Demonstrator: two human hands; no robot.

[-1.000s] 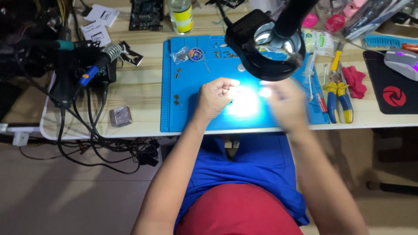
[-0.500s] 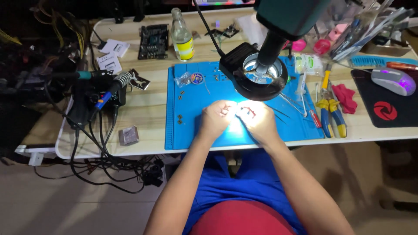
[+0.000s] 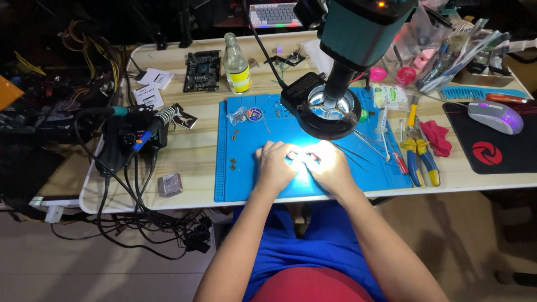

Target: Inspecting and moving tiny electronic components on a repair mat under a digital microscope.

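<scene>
My left hand (image 3: 275,164) and my right hand (image 3: 329,164) rest close together on a blue work mat (image 3: 240,179), fingertips meeting over a small brightly lit item that glare washes out. Whether either hand grips it I cannot tell. A microscope head (image 3: 358,28) with a black ring light (image 3: 321,112) hangs just above and behind the hands. Tweezers (image 3: 349,154) lie on the mat right of my right hand.
Pliers with blue-yellow handles (image 3: 417,154), a red cloth (image 3: 436,137), a mouse (image 3: 495,116) on a black pad, a clear bottle (image 3: 236,70), a circuit board (image 3: 202,70), a soldering station with cables (image 3: 131,140) at left, a small grey block (image 3: 169,183).
The view has pulled back and tilted up, showing more of the table's far side. My hands have drawn closer together at the mat's front, under the ring light.
</scene>
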